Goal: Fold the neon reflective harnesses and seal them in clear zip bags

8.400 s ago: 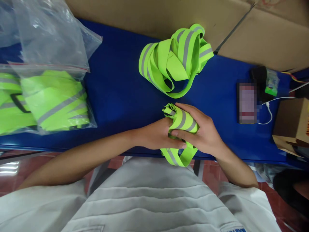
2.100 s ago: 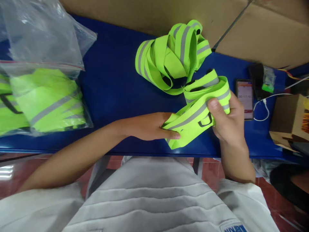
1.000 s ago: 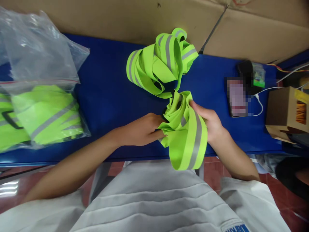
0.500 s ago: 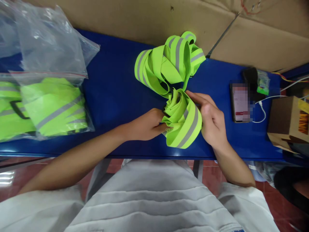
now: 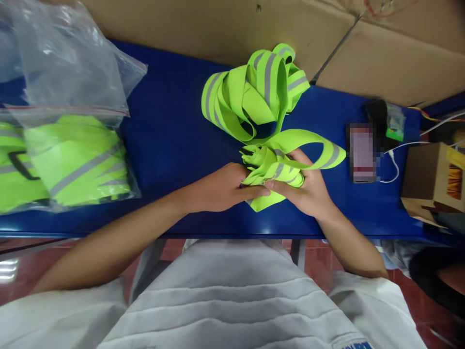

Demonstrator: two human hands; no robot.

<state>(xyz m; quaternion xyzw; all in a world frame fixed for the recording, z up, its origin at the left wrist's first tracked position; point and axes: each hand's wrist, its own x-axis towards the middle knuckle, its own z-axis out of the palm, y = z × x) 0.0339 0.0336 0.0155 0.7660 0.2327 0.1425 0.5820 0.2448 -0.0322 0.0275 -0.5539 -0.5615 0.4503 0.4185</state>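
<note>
A folded bundle of neon yellow-green strap [image 5: 269, 167] with a grey stripe is held between my hands near the table's front edge. My left hand [image 5: 230, 186] grips its left side, thumb pointing right. On the right side my right hand [image 5: 307, 189] wraps round the bundle, its thumb across the front and its fingers partly hidden behind. One loop of strap rises from the bundle and sticks out to the right over that hand. Just behind lies a loose, tangled pile of the same strap [image 5: 269, 87], which seems joined to the bundle.
Clear plastic bags [image 5: 72, 63] and bagged neon items [image 5: 78, 160] lie on the left of the blue table [image 5: 163, 121]. A phone [image 5: 362, 152], cable and open cardboard box [image 5: 423, 179] are at right. Large cardboard boxes [image 5: 218, 29] line the back. Part of another person shows lower right.
My right hand has closed round the bundle, its thumb now across the front. The strap's wide loop has swung from the bundle's front right to above and right. My left hand has barely moved.
</note>
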